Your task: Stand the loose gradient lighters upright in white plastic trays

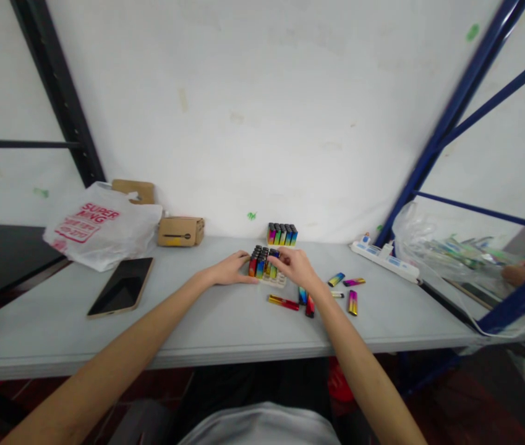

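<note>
Several colourful lighters stand upright, packed in a pale tray on the grey table. My left hand is at the tray's left side, thumb and fingers apart around that end. At the right part of the group, my right hand has its fingers pinched at a lighter. Loose lighters lie to the right and in front, among them a red and yellow one, a pink and yellow one and a blue and yellow one.
Behind the tray stands another lighter block. To the left are a phone, a plastic bag and a cardboard box. A power strip lies at the right by a blue frame. Another person's hand shows far right.
</note>
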The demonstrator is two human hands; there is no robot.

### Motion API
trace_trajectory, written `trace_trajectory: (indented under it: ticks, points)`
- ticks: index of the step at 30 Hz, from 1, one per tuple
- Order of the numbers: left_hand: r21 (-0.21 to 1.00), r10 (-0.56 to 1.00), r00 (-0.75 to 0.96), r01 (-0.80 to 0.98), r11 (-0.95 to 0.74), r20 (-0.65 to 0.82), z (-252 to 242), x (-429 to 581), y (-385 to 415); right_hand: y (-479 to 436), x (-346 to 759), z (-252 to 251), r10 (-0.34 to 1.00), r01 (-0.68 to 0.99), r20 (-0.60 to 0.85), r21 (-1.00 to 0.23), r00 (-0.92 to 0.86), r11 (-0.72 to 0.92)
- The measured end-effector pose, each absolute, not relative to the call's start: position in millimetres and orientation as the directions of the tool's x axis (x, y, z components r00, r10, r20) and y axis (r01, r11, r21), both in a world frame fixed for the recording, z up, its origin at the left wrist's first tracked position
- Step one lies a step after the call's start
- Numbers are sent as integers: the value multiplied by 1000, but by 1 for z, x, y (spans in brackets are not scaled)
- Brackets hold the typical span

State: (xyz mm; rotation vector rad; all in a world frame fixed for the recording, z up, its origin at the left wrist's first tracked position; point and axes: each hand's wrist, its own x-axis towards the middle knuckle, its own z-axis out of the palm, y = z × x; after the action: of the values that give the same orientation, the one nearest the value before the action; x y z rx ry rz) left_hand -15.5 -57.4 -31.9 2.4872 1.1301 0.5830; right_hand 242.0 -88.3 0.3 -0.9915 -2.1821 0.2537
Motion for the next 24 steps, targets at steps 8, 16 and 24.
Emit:
trace_trajectory:
  ticks: [8, 16, 24]
  points:
    - [452, 769, 600, 635, -626, 222, -32, -15, -57, -83, 248, -12, 715, 502, 383, -521, -585, 690]
    - [432, 763, 606, 640, -635, 224, -33, -14, -57, -87, 237, -14, 824, 806, 406, -275, -396, 524]
    - [425, 780, 599, 668, -611, 180, -30, -14, -56, -82, 289, 0, 858, 784, 459, -435, -230, 443]
